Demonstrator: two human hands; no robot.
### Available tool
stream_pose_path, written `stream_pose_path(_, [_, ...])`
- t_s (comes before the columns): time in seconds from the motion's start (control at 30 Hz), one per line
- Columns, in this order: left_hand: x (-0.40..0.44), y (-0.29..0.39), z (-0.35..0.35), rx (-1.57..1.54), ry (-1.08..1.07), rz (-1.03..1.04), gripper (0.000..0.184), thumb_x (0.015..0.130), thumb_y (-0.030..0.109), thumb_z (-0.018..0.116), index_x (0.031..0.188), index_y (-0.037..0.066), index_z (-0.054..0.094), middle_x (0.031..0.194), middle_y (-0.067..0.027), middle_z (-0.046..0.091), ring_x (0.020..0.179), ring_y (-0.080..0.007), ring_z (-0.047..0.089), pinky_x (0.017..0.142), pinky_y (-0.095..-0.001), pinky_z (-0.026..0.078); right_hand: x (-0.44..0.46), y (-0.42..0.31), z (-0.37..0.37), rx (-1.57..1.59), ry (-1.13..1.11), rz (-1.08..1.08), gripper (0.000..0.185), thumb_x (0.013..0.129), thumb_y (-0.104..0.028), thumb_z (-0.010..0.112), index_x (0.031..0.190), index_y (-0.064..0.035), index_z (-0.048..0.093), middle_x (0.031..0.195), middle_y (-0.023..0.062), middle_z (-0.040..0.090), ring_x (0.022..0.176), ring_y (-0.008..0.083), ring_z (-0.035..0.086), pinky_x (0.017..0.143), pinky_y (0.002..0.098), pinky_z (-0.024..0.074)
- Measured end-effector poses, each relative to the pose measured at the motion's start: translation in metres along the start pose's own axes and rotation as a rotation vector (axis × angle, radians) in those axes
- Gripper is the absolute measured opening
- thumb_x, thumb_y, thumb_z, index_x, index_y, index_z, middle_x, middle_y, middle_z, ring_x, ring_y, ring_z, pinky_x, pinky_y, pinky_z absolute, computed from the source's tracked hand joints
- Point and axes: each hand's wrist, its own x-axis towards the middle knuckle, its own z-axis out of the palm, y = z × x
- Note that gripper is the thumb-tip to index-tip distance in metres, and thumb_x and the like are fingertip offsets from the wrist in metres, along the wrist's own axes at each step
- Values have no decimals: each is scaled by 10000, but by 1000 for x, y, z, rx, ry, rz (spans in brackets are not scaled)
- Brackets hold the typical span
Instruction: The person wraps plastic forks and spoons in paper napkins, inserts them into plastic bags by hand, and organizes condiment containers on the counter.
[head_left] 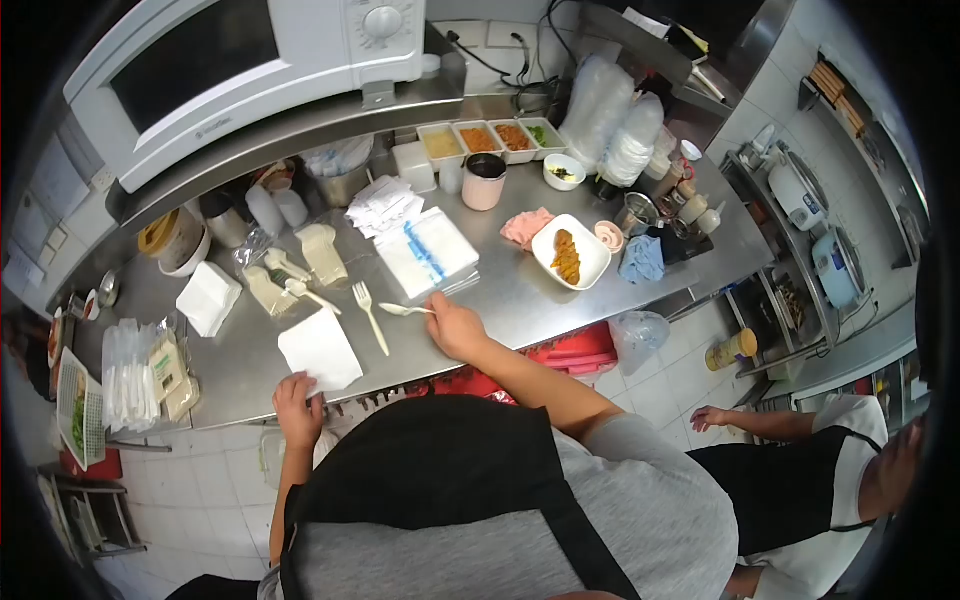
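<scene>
My left hand (298,408) is at the counter's front edge, its fingers pressed on the near corner of a white napkin (321,352). My right hand (457,329) is closed on the handle end of a pale plastic spoon (400,310), which points left. Between the hands a pale plastic fork (370,318) lies on the steel counter, tines away from me. More pale spoons (311,295) and wrapped cutlery (270,291) lie behind the napkin. Beyond my right hand is a stack of clear plastic bags (428,252) with blue print.
A white bowl of food (571,252) stands to the right, near a pink cloth (526,228) and a blue cloth (642,259). Food trays (479,138) line the back below a microwave (250,70). A co-worker in a black apron (780,490) stands at the far right.
</scene>
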Motion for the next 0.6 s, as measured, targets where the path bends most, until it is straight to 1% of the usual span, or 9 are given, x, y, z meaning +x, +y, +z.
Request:
stream_pose_path(0.03, [-3,-7,-3,14,-2,-19,266,684,86,629,950,93,615,1098,-97,587,1065,-316,521,919,-445,391,0,-11,7,57,8,-44,204,900,-183,501,1068,-71,472,883,222,616,818,427,602,715,520,466])
stream_pose_path(0.13, [-3,-25,-9,35,53,-1,287,668,76,613,955,83,620,1064,-101,601,1027,-313,543,900,-444,413,17,-20,35,171,50,-42,156,884,-164,537,970,-34,548,875,237,600,816,436,579,713,520,459])
stream_pose_path(0.2, [-4,-27,-14,22,52,7,285,674,74,623,958,98,624,1075,-83,608,1055,-304,547,908,-439,413,24,-25,46,130,115,-76,157,873,-162,562,902,-9,585,857,255,590,806,443,562,713,522,457])
stream_pose_path(0.27, [-4,-27,-17,10,32,-7,278,689,86,641,965,109,623,1103,-72,598,1076,-299,538,919,-438,402,28,-33,50,50,118,-54,190,862,-180,585,881,9,592,845,268,583,807,441,559,724,519,457])
stream_pose_path(0.37, [-5,-30,-18,-35,25,-7,281,697,99,660,975,115,621,1112,-62,590,1084,-296,525,935,-443,383,29,-48,56,35,77,-46,205,850,-187,604,853,18,595,833,272,575,813,435,564,734,515,458])
stream_pose_path(0.4, [-5,-31,-18,-38,19,6,297,689,87,660,982,116,620,1115,-61,592,1082,-294,527,929,-440,386,32,-50,62,15,86,-19,208,840,-183,618,859,22,584,843,261,572,808,433,565,738,511,462])
stream_pose_path(0.5, [-4,-35,-20,-66,-5,44,318,679,69,666,989,119,619,1125,-56,590,1088,-289,524,929,-439,382,42,-52,81,15,247,-31,213,834,-184,628,884,16,577,868,248,575,801,437,570,730,505,471])
stream_pose_path(0.57, [-3,-39,-19,-103,-33,53,292,692,81,673,976,118,619,1133,-49,580,1111,-287,509,954,-449,366,48,-50,90,-27,191,42,238,828,-217,646,900,-4,568,907,227,581,815,428,587,728,497,489])
stream_pose_path(0.6, [-3,-41,-18,-123,-33,65,311,675,61,668,976,122,619,1138,-46,580,1120,-283,506,958,-450,364,48,-55,89,-59,166,79,247,828,-230,649,898,-8,567,914,223,585,826,422,595,731,495,494])
